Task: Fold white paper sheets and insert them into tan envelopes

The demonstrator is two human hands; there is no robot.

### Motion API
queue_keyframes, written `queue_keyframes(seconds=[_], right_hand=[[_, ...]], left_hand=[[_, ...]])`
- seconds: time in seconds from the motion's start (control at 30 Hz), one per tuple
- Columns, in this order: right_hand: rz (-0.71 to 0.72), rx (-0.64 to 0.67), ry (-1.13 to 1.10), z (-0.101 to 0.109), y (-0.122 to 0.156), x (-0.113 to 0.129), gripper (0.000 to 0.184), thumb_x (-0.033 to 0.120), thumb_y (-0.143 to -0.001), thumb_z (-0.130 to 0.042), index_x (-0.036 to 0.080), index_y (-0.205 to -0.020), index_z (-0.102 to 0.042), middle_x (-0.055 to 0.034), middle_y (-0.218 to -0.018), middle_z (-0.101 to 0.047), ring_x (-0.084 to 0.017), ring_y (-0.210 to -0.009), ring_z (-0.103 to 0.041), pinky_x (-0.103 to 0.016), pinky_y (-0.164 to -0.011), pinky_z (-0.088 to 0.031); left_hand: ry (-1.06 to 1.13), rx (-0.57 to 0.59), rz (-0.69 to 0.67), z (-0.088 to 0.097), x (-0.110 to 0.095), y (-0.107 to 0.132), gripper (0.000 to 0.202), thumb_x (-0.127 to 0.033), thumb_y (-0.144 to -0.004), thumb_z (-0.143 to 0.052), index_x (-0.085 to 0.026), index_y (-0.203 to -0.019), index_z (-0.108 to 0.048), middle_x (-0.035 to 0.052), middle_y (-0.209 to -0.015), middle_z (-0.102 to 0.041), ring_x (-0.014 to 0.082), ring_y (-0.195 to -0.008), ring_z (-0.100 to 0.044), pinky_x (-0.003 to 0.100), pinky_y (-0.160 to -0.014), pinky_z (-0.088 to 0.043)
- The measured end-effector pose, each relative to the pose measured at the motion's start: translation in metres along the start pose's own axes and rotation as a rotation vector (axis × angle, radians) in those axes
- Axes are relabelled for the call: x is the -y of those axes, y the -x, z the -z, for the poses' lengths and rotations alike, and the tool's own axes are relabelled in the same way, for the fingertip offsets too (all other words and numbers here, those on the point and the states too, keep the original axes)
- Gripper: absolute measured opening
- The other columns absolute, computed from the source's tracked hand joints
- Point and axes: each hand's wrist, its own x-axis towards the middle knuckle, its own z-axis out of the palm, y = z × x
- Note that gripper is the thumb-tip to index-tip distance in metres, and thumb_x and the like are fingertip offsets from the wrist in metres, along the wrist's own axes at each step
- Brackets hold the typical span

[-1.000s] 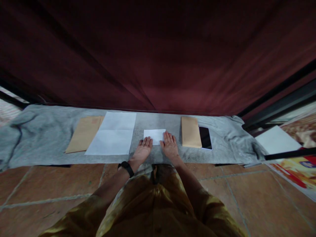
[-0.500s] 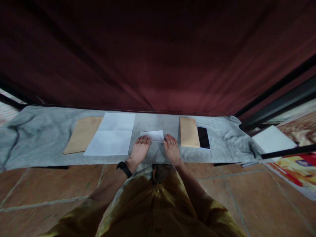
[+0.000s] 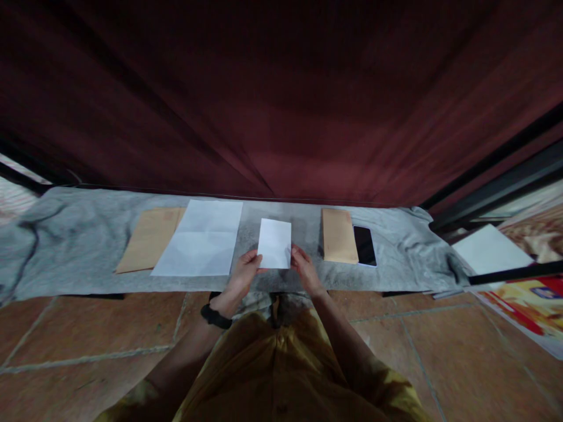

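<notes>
A small folded sheet of white paper (image 3: 275, 241) is held in front of me, turned upright lengthwise. My left hand (image 3: 243, 271) grips its lower left edge, the thumb on top and the fingers underneath. At the lower right edge, my right hand (image 3: 304, 269) is closed on the same paper. Left of my hands lie larger white sheets (image 3: 201, 240) with a crease across the middle. To the right is a stack of brown envelopes (image 3: 338, 235).
More brown envelopes (image 3: 147, 243) lie partly beneath the white sheets. A phone (image 3: 365, 245) lies beside the right envelope stack. Everything rests on a grey cloth (image 3: 88, 234) before a dark red curtain (image 3: 281, 117). Black metal bars (image 3: 505, 170) stand at the right.
The folded paper was lying wide and flat under both hands; now it is turned, with its long side pointing away from me. My fingers have moved from pressing to gripping its sides.
</notes>
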Motion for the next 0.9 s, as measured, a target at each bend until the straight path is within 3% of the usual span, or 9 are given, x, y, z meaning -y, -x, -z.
queue_keyframes(seconds=[0.13,0.23,0.37,0.53,0.63,0.77,0.83,0.9], right_hand=[[0.001,-0.010,0.188,-0.007,0.004,-0.010,0.036,0.047,-0.092,-0.055,0.021,-0.112,-0.071,-0.0066,-0.096,-0.078,-0.023,-0.077,-0.074,-0.032,-0.055,-0.061],[0.016,-0.007,0.362,-0.006,0.005,-0.014,0.029,0.040,-0.094,-0.050,0.022,-0.104,-0.070,-0.0025,-0.071,-0.072,-0.020,-0.053,-0.067,-0.029,-0.045,-0.056],[0.018,0.027,0.513,-0.003,0.003,-0.014,0.026,0.036,-0.095,-0.048,0.022,-0.099,-0.069,-0.0004,-0.063,-0.068,-0.017,-0.045,-0.062,-0.026,-0.041,-0.050],[0.038,0.053,0.744,-0.001,0.001,-0.012,0.025,0.031,-0.098,-0.047,0.022,-0.098,-0.070,0.0002,-0.063,-0.069,-0.016,-0.045,-0.062,-0.026,-0.048,-0.050],[0.167,-0.009,0.884,0.003,0.004,-0.009,0.025,0.028,-0.098,-0.047,0.021,-0.106,-0.070,-0.0032,-0.076,-0.074,-0.019,-0.061,-0.070,-0.029,-0.060,-0.056],[0.398,-0.162,1.051,0.004,0.016,-0.002,0.039,0.024,-0.099,-0.044,0.015,-0.134,-0.060,-0.0162,-0.118,-0.072,-0.028,-0.105,-0.069,-0.041,-0.090,-0.057],[0.508,-0.117,1.096,-0.002,0.024,0.000,0.044,0.026,-0.102,-0.041,0.014,-0.142,-0.055,-0.0171,-0.133,-0.065,-0.028,-0.123,-0.062,-0.043,-0.103,-0.052],[0.609,0.020,1.122,-0.010,0.032,-0.002,0.046,0.028,-0.104,-0.040,0.014,-0.147,-0.051,-0.0145,-0.146,-0.058,-0.025,-0.137,-0.052,-0.043,-0.113,-0.045]], left_hand=[[0.028,-0.013,0.090,-0.007,0.019,0.003,0.020,-0.030,-0.081,-0.071,-0.016,-0.095,-0.068,0.0067,-0.096,-0.074,0.0202,-0.088,-0.071,0.032,-0.070,-0.063],[-0.004,0.013,0.121,-0.005,0.024,0.003,0.022,-0.032,-0.080,-0.074,-0.017,-0.095,-0.067,0.0044,-0.088,-0.073,0.0192,-0.077,-0.072,0.032,-0.067,-0.062],[-0.060,0.012,0.151,0.001,0.026,-0.005,0.030,-0.038,-0.075,-0.080,-0.017,-0.092,-0.066,0.0027,-0.080,-0.071,0.0182,-0.068,-0.070,0.031,-0.062,-0.059],[-0.129,-0.062,0.140,0.003,0.027,-0.026,0.029,-0.039,-0.073,-0.079,-0.017,-0.086,-0.064,-0.0016,-0.069,-0.065,0.0149,-0.061,-0.065,0.024,-0.054,-0.052],[-0.171,-0.072,0.141,0.001,0.028,-0.037,0.020,-0.030,-0.074,-0.075,-0.017,-0.080,-0.062,-0.0031,-0.065,-0.061,0.0133,-0.056,-0.062,0.023,-0.052,-0.051],[-0.216,-0.069,0.140,-0.002,0.029,-0.042,0.010,-0.023,-0.076,-0.068,-0.017,-0.080,-0.061,-0.0037,-0.062,-0.059,0.0132,-0.055,-0.061,0.024,-0.052,-0.052],[-0.231,-0.063,0.138,-0.002,0.029,-0.042,0.009,-0.023,-0.078,-0.066,-0.017,-0.083,-0.061,-0.0035,-0.062,-0.060,0.0134,-0.055,-0.062,0.024,-0.054,-0.053],[-0.248,-0.058,0.132,-0.003,0.029,-0.040,0.010,-0.025,-0.080,-0.065,-0.016,-0.084,-0.061,-0.0031,-0.062,-0.061,0.0137,-0.057,-0.063,0.024,-0.055,-0.053]])
